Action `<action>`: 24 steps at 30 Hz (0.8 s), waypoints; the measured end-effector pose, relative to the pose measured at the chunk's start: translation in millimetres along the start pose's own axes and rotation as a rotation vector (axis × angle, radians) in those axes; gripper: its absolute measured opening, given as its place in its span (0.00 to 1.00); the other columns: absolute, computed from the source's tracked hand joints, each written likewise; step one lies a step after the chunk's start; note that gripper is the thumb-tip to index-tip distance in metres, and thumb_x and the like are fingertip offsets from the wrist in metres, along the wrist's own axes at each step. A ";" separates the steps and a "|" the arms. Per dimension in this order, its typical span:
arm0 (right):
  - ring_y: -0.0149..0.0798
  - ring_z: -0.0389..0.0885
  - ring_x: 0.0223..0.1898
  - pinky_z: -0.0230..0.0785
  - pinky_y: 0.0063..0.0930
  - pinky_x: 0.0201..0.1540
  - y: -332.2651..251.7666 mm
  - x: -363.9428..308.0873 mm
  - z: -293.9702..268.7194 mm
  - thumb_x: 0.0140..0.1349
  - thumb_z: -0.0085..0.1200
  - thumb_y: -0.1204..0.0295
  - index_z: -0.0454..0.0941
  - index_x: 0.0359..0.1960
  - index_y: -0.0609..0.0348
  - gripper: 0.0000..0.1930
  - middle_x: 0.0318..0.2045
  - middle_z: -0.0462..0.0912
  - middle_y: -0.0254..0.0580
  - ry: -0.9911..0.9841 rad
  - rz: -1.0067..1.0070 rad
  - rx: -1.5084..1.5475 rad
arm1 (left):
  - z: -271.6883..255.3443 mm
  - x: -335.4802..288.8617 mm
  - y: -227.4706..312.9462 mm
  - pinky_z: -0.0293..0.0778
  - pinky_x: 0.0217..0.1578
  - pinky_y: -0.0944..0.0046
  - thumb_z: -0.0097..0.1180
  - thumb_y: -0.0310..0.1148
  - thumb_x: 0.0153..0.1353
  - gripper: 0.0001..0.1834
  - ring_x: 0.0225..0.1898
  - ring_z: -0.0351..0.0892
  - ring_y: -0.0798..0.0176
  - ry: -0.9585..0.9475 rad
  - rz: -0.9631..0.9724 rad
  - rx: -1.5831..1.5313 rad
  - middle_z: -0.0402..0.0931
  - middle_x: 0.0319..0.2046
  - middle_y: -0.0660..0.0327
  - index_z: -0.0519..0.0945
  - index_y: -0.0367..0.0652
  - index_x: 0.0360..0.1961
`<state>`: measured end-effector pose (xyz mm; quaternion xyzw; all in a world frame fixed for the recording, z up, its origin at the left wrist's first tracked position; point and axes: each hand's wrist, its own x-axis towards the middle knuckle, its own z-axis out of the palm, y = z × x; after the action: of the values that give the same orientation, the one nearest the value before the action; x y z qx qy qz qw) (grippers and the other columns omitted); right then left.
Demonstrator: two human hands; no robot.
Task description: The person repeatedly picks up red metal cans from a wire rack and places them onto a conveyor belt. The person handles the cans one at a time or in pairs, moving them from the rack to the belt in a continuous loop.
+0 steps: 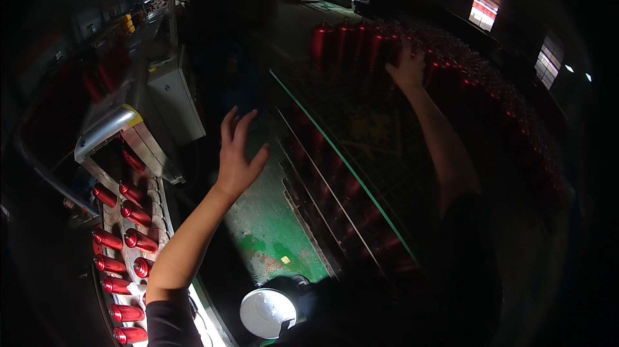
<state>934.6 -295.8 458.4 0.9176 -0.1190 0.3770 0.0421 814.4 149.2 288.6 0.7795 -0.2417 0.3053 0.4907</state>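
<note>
My left hand (237,163) is raised in mid-air between the conveyor and a dark stack, fingers apart and nothing in them. Further off to the right, my right hand (409,69) reaches in among shiny red bottles (361,44) standing upright in close rows. Its fingers are spread beside the bottles; in the dim light I cannot tell whether they touch one. Left of my left forearm, several red bottles (135,213) with narrow tips lie on their sides in two rows on a brightly lit conveyor (161,205).
A metal machine hood (106,134) arches over the conveyor's far end, next to a grey cabinet (175,103). Below my hands, a dark layered stack has a green-edged sheet (345,161) on top. A white bucket (258,315) stands near me on the worn green floor (271,244).
</note>
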 end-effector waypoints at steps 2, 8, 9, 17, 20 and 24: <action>0.79 0.63 0.64 0.66 0.66 0.62 38.3 20.4 18.1 0.48 0.73 0.51 0.47 0.77 0.26 0.56 0.67 0.54 0.80 -0.019 0.052 0.042 | 43.0 62.3 -10.1 0.71 0.62 0.43 0.68 0.33 0.53 0.41 0.69 0.62 0.34 -0.025 0.019 -0.025 0.53 0.71 0.41 0.67 0.53 0.69; 0.75 0.66 0.62 0.71 0.63 0.60 81.8 39.7 46.1 0.52 0.71 0.52 0.54 0.74 0.14 0.48 0.67 0.56 0.68 -0.056 0.254 0.060 | 163.2 207.0 -17.1 0.68 0.64 0.42 0.71 0.37 0.50 0.45 0.68 0.59 0.27 -0.061 0.062 -0.055 0.52 0.71 0.35 0.65 0.64 0.71; 0.75 0.66 0.62 0.71 0.62 0.60 83.3 41.5 47.9 0.53 0.71 0.52 0.56 0.73 0.15 0.47 0.67 0.57 0.67 -0.057 0.264 0.046 | 181.7 223.3 -17.6 0.67 0.65 0.42 0.72 0.38 0.49 0.46 0.69 0.58 0.27 -0.054 0.056 -0.051 0.51 0.71 0.35 0.65 0.65 0.71; 0.64 0.69 0.64 0.70 0.58 0.62 124.0 36.1 56.0 0.53 0.70 0.54 0.70 0.65 0.28 0.36 0.67 0.63 0.57 0.164 0.023 -0.057 | 292.3 309.3 -20.9 0.66 0.65 0.38 0.77 0.53 0.43 0.50 0.69 0.56 0.27 -0.205 -0.048 0.196 0.51 0.71 0.37 0.66 0.73 0.70; 0.62 0.66 0.67 0.68 0.58 0.64 141.5 40.6 56.5 0.55 0.67 0.49 0.69 0.66 0.30 0.35 0.68 0.67 0.54 0.141 -0.070 -0.197 | 306.1 315.3 -38.0 0.72 0.61 0.39 0.77 0.51 0.43 0.46 0.65 0.61 0.31 -0.219 -0.080 0.083 0.58 0.67 0.44 0.71 0.71 0.67; 0.59 0.65 0.69 0.64 0.52 0.67 180.8 75.3 85.7 0.61 0.62 0.46 0.69 0.69 0.33 0.34 0.67 0.72 0.50 0.141 -0.226 -0.198 | 326.8 313.7 -59.1 0.70 0.62 0.40 0.77 0.39 0.42 0.35 0.65 0.59 0.32 -0.018 -0.112 -0.071 0.55 0.68 0.42 0.80 0.65 0.56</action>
<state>999.5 -499.2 448.0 0.8878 -0.0482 0.4197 0.1828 1151.0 -149.5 367.4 0.7766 -0.2126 0.2616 0.5322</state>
